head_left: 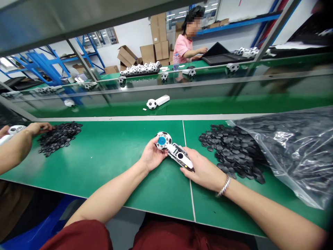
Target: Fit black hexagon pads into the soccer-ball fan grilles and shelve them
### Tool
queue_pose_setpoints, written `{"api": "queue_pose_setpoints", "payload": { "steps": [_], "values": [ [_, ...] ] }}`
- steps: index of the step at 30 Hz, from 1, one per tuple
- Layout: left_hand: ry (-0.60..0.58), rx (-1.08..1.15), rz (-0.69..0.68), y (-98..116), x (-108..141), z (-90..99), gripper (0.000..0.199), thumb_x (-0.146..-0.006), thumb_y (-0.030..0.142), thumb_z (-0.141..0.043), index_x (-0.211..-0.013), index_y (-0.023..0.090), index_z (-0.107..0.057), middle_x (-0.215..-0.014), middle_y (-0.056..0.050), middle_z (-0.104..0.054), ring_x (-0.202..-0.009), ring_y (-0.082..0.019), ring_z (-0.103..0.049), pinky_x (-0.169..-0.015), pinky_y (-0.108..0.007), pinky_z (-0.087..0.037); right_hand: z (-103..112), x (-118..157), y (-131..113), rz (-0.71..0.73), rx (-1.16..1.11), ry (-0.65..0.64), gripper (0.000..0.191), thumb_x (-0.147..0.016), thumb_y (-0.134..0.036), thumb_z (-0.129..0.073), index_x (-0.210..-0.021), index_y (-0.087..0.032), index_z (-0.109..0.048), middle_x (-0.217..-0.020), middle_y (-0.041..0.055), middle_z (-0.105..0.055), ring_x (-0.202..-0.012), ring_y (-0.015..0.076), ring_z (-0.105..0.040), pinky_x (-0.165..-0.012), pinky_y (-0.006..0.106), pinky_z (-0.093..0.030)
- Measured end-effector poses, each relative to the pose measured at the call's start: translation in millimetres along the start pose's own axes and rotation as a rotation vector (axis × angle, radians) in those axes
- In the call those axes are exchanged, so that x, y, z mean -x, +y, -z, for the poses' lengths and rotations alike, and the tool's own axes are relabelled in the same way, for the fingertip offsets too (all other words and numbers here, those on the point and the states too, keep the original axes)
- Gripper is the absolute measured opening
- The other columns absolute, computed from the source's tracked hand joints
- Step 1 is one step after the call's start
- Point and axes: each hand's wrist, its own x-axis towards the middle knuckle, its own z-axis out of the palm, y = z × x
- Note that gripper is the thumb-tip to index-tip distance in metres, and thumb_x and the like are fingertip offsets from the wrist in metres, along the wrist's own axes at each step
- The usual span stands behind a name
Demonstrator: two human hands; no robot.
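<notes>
Two grips on a white football-patterned plastic handheld fan (173,148)
Left hand (151,155): fingers together, clamped on the round head (163,140); right hand (204,170): fingers together, clamped on the opened handle (180,155), over a green bench top (104,163), beside loose black hexagonal patches (231,151).

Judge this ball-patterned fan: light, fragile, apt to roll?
The fan looks light: the left hand and right hand cradle it loosely. Its open handle shows exposed circuitry, so probably fragile. That long handle should stop it rolling far.

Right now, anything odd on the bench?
One thing: a small white scrap lies loose on the far green shelf, next to a ball and white handle. It looks stray: nothing else like it lies nearby.
</notes>
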Motion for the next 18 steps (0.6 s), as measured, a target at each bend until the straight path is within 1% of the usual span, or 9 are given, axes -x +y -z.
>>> {"api": "queue_pose_setpoints", "payload": {
  "steps": [7,12,15,18],
  "values": [
    [-0.029,-0.001,0.035,1.9,-1.1,1.1,0.019,-0.074,0.03,-0.059,-0.084,0.014,-0.057,-0.079,-0.005,-0.062,-0.058,-0.013,-0.054,-0.053,-0.023,-0.045,-2.4,-0.2,1.4,-0.016,0.025,0.02,0.053,-0.077,-0.03,-0.05,-0.125,-0.01,-0.037,-0.119,0.0168,-0.051,-0.11,0.0276,-0.05,-0.088,0.042,-0.046],
    [-0.032,0.012,0.033,2.3,-1.6,2.3,0.02,-0.07,0.028,-0.064,-0.083,0.015,-0.058,-0.077,-0.005,-0.062,-0.06,-0.013,-0.055,-0.054,-0.023,-0.045,-2.5,-0.7,1.8,-0.033,0.049,0.007,0.057,-0.077,-0.033,-0.05,-0.128,-0.011,-0.036,-0.122,0.0166,-0.05,-0.112,0.0281,-0.05,-0.091,0.043,-0.046],
    [-0.012,0.016,0.038,1.2,-1.3,2.9,0.018,-0.067,0.023,-0.066,-0.081,0.014,-0.059,-0.074,-0.004,-0.063,-0.062,-0.013,-0.057,-0.056,-0.023,-0.044,-3.5,-0.8,3.6,-0.02,0.07,0.021,0.058,-0.077,-0.035,-0.05,-0.128,-0.012,-0.036,-0.125,0.0162,-0.049,-0.115,0.0278,-0.049,-0.094,0.043,-0.044],
    [-0.003,0.007,0.038,-0.5,-1.3,3.6,0.015,-0.066,0.018,-0.068,-0.077,0.013,-0.059,-0.068,-0.003,-0.061,-0.059,-0.012,-0.055,-0.056,-0.023,-0.043,-5.7,-0.8,7.8,-0.011,0.093,0.035,0.058,-0.078,-0.038,-0.05,-0.128,-0.012,-0.037,-0.126,0.0167,-0.049,-0.114,0.0277,-0.05,-0.095,0.042,-0.045]
  ]
}}
